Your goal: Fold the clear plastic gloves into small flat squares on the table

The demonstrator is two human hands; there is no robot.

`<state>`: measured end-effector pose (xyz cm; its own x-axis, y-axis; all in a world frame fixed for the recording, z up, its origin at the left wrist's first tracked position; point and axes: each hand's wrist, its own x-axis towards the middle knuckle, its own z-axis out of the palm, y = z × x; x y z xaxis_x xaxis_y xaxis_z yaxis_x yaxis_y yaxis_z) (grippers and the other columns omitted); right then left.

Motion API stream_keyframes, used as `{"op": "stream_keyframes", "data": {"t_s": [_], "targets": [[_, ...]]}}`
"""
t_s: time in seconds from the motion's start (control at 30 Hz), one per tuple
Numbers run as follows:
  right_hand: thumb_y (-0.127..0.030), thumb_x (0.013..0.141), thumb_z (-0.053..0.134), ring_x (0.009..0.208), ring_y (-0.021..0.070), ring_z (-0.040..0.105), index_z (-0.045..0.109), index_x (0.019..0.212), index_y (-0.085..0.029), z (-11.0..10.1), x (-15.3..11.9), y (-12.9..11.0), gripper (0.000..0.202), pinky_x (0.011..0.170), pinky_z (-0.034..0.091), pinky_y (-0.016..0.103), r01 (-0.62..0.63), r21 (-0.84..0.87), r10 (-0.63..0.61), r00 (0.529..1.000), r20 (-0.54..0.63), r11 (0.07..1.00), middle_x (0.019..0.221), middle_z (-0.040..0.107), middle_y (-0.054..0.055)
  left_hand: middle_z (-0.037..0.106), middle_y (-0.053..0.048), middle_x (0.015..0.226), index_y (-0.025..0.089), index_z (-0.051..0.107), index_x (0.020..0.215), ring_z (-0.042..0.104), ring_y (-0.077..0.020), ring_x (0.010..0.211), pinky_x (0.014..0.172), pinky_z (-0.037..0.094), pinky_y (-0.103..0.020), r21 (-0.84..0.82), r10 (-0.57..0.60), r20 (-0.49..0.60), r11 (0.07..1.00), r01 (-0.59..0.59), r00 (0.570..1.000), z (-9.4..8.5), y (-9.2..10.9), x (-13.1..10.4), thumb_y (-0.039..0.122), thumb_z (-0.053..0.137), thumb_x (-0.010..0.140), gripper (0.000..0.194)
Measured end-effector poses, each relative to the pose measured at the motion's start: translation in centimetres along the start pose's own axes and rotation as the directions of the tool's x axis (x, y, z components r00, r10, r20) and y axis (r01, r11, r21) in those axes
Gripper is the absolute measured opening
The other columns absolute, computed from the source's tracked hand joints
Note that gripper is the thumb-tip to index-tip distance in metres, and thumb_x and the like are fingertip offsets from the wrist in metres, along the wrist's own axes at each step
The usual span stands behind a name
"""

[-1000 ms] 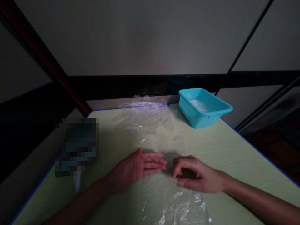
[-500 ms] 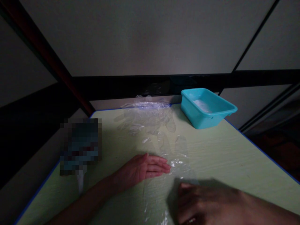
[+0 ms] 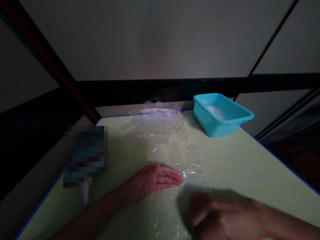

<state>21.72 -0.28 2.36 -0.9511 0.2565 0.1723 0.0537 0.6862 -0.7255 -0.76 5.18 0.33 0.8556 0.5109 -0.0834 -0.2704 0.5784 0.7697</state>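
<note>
A clear disposable plastic glove (image 3: 172, 200) lies spread on the table, its fingers pointing away from me. My left hand (image 3: 156, 180) rests across its middle, fingers stretched out together and palm partly turned up, holding nothing. Over the right side of the glove, close to its cuff end, is my right hand (image 3: 217, 213). Its fingers are curled in, slightly blurred, and their tips are hidden, so I cannot see what they hold. Farther back, a crumpled pile of clear plastic gloves (image 3: 160, 123) sits at the table's far edge.
A turquoise plastic basin (image 3: 220, 120) with something whitish inside stands at the far right corner of the pale green table (image 3: 240, 163). At the left edge lies a pixelated, blurred-out item (image 3: 86, 155) with a white strip below it. Cabinet panels (image 3: 160, 43) rise behind the table.
My right hand has shifted slightly up and turned a little, its fingers still curled. My left hand and the glove stay nearly in place.
</note>
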Motion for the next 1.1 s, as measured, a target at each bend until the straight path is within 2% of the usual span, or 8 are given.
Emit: {"op": "stream_keyframes", "data": {"t_s": [0.13,0.3,0.5,0.63,0.73,0.87,1.0,1.1], "targets": [[-0.012,0.067,0.05,0.054,0.0094,0.043,0.048,0.059,-0.018,-0.7,-0.2,0.0,0.01,0.06,0.037,0.024,-0.042,0.284,0.097,0.978,-0.183,0.958,0.054,0.044,-0.004,0.06,-0.016,0.115,0.006,0.059,0.111,0.05,-0.0274,0.111,0.098,0.027,-0.041,-0.007,-0.01,0.001,1.0,0.01,1.0,-0.2,-0.1,0.2,0.033,0.035,0.093,0.041],[-0.013,0.067,0.06,0.058,0.01,0.044,0.057,0.063,-0.014,-1.4,-0.6,0.9,0.005,0.055,0.036,0.023,-0.074,0.558,0.311,0.886,-0.343,0.826,0.06,0.05,-0.001,0.062,-0.014,0.112,0.007,0.062,0.106,0.052,-0.0251,0.108,0.096,0.031,-0.036,0.019,-0.029,-0.031,0.999,0.03,0.999,0.3,0.1,0.1,0.037,0.037,0.091,0.042],[-0.022,0.062,0.071,0.053,0.007,0.041,0.06,0.064,-0.013,-1.6,-0.6,2.8,0.014,0.045,0.027,0.018,0.074,0.874,0.52,0.779,-0.351,0.48,0.061,0.05,-0.002,0.062,-0.014,0.112,0.009,0.065,0.104,0.051,-0.0284,0.11,0.096,0.031,-0.038,0.124,-0.028,-0.033,0.992,0.032,0.999,1.0,0.4,-0.2,0.054,0.04,0.085,0.055],[-0.029,0.065,0.072,0.051,0.0057,0.041,0.06,0.067,-0.014,-1.8,-0.7,3.1,0.019,0.045,0.026,0.016,0.11,0.901,0.58,0.731,-0.359,0.42,0.061,0.052,-0.002,0.061,-0.014,0.113,0.011,0.066,0.104,0.052,-0.0308,0.109,0.093,0.033,-0.039,0.233,0.005,-0.014,0.972,-0.002,1.0,0.9,0.5,-0.3,0.052,0.052,0.08,0.049],[-0.031,0.065,0.073,0.055,0.0072,0.046,0.06,0.068,-0.014,-1.9,-0.6,3.0,0.022,0.05,0.031,0.017,0.136,0.909,0.594,0.717,-0.365,0.395,0.061,0.054,-0.001,0.062,-0.013,0.113,0.014,0.066,0.104,0.053,-0.0305,0.108,0.093,0.033,-0.039,0.364,-0.019,-0.059,0.931,0.039,0.998,1.1,0.8,-0.3,0.043,0.058,0.08,0.038],[-0.035,0.073,0.065,0.07,0.0129,0.055,0.062,0.077,-0.014,-2.2,-0.4,2.8,0.022,0.068,0.039,0.024,0.153,0.909,0.557,0.747,-0.363,0.387,0.071,0.061,0.003,0.063,-0.012,0.111,0.015,0.067,0.101,0.053,-0.0289,0.108,0.092,0.033,-0.039,0.358,-0.048,-0.147,0.929,0.098,0.988,1.3,0.9,-0.4,0.035,0.056,0.082,0.03],[-0.053,0.084,0.044,0.095,0.0203,0.055,0.063,0.096,-0.014,-2.6,-0.5,2.7,0.045,0.089,0.036,0.035,0.153,0.914,0.409,0.857,-0.312,0.377,0.096,0.063,0.009,0.067,-0.012,0.103,0.013,0.069,0.096,0.058,-0.0283,0.102,0.091,0.035,-0.039,0.197,-0.042,-0.174,0.977,0.077,0.984,1.1,0.5,-0.3,0.034,0.059,0.08,0.028],[-0.064,0.082,0.033,0.107,0.0243,0.049,0.06,0.106,-0.012,-3.1,-0.7,2.7,0.063,0.096,0.029,0.04,0.113,0.923,0.319,0.917,-0.239,0.367,0.109,0.058,0.013,0.068,-0.012,0.101,0.012,0.069,0.094,0.059,-0.0266,0.1,0.091,0.036,-0.039,0.068,-0.011,-0.15,0.997,0.022,0.989,0.8,0.3,-0.2,0.03,0.06,0.081,0.024]]}}
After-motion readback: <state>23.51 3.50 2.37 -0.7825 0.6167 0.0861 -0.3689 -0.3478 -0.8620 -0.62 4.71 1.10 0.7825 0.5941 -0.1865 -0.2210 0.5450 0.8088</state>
